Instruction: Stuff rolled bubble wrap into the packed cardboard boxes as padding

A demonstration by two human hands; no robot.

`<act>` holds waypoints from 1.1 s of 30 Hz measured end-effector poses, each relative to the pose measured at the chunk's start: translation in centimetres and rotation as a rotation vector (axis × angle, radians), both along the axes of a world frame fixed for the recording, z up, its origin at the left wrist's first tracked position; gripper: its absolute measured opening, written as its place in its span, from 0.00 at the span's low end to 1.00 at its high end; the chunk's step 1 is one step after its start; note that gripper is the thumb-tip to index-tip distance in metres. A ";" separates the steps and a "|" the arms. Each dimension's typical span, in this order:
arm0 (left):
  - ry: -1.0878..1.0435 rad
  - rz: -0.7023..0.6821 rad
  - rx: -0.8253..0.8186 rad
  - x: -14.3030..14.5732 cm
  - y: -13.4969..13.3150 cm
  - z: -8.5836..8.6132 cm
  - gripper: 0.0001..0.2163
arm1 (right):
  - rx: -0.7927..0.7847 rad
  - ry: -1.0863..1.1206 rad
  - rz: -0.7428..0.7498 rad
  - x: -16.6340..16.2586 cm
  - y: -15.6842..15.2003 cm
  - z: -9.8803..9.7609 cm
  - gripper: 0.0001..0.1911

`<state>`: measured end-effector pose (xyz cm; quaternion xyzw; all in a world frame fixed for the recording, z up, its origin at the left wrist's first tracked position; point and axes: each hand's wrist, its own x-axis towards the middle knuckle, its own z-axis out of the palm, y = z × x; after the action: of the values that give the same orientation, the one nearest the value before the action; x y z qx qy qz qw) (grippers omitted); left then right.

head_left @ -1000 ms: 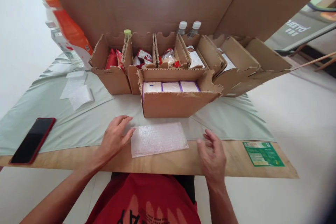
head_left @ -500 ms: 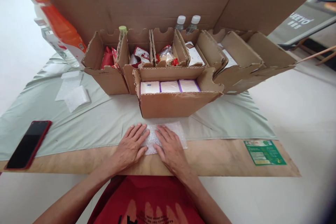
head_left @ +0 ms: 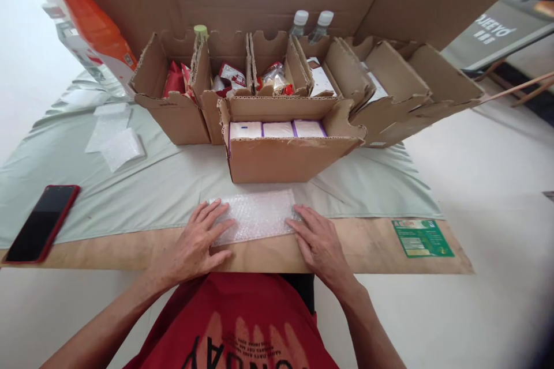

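A clear sheet of bubble wrap (head_left: pixel 257 214) lies flat near the front edge of the table, partly on the pale green cloth and partly on bare wood. My left hand (head_left: pixel 197 239) rests at its left end, fingers spread, fingertips on the wrap. At the right end my right hand (head_left: pixel 318 242) touches the wrap's edge with its fingertips, the fingers stretched out. Just behind the sheet stands a cardboard box (head_left: pixel 277 162) holding three white packs (head_left: pixel 277 130) with purple edges.
Several cardboard bins (head_left: pixel 184 122) holding packets stand in a row behind. A phone (head_left: pixel 41 223) and more bubble wrap (head_left: pixel 123 149) lie on the left, below an orange bottle (head_left: pixel 93 20). A green card (head_left: pixel 423 238) lies at right on the wooden edge (head_left: pixel 359 248).
My hands have moved apart, left hand to the left and right hand to the right, uncovering the middle of the bubble wrap. The whole view has shifted slightly.
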<state>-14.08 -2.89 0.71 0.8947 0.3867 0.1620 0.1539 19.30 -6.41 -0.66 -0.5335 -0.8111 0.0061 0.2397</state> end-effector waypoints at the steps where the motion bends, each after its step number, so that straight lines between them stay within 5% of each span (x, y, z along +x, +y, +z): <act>1: 0.011 0.007 -0.003 -0.1 -0.3 -0.1 0.23 | 0.027 0.023 0.000 -0.2 0.4 -0.1 0.17; 5: -0.008 0.044 0.011 -0.2 -0.8 -0.3 0.24 | 0.066 0.220 -0.011 -0.9 1.3 0.6 0.11; 10: -0.240 0.157 -0.004 0.0 0.4 0.2 0.17 | -0.006 0.458 -0.050 -1.7 0.7 4.9 0.10; 15: -0.637 0.256 -0.193 0.4 0.6 4.0 0.06 | 0.087 0.532 -0.185 -2.4 -1.6 10.1 0.09; 20: -0.730 0.288 -0.347 0.8 -0.7 8.0 0.05 | 0.308 0.690 -0.432 -2.6 -1.8 13.2 0.08; 23: -0.684 0.378 -0.425 1.6 0.1 6.9 0.08 | 0.206 0.708 -0.351 -1.7 0.9 11.4 0.08; 27: -0.541 0.497 -0.416 3.2 2.7 2.5 0.11 | -0.021 0.655 -0.280 -0.5 5.5 5.9 0.13; 30: -0.472 0.553 -0.369 3.7 3.6 0.0 0.15 | -0.045 0.609 -0.290 0.3 7.1 2.7 0.16; 33: -0.426 0.605 -0.172 3.6 2.9 -0.6 0.26 | -0.002 0.563 -0.334 1.3 6.2 1.6 0.17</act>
<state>-10.48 -0.02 0.06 0.6703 0.6048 0.3496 0.2505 20.65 -0.22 0.97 -0.6367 -0.6142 0.1149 0.4518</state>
